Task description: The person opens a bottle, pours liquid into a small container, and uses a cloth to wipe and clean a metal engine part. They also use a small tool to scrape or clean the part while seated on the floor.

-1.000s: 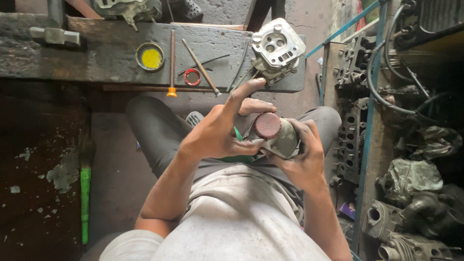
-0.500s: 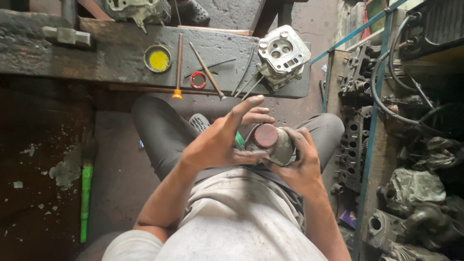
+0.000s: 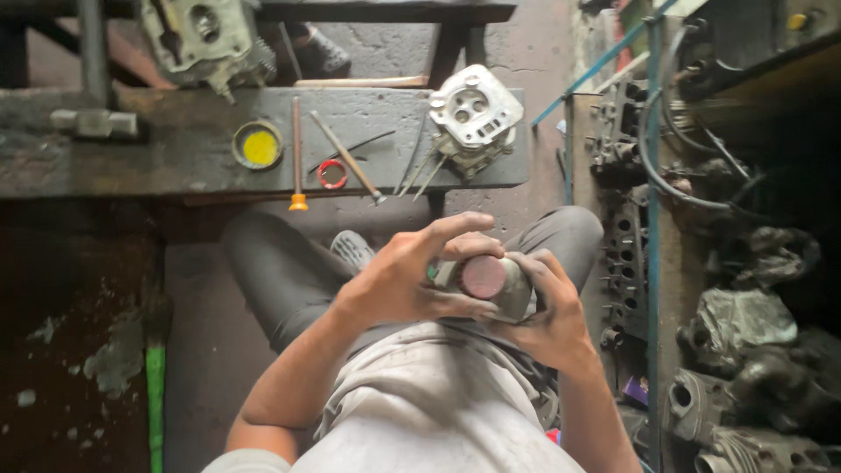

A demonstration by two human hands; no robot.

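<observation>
The right hand (image 3: 547, 320) is cradling a grimy can (image 3: 504, 289), steadying it, while the left hand's (image 3: 407, 276) fingers are gripping its red cap (image 3: 483, 276).

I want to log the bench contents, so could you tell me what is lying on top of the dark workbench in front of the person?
On the workbench: a cylinder head, a tin with yellow contents, a red ring, two long rod tools, and a hammer. Anything beneath the cylinder head is hidden.
</observation>
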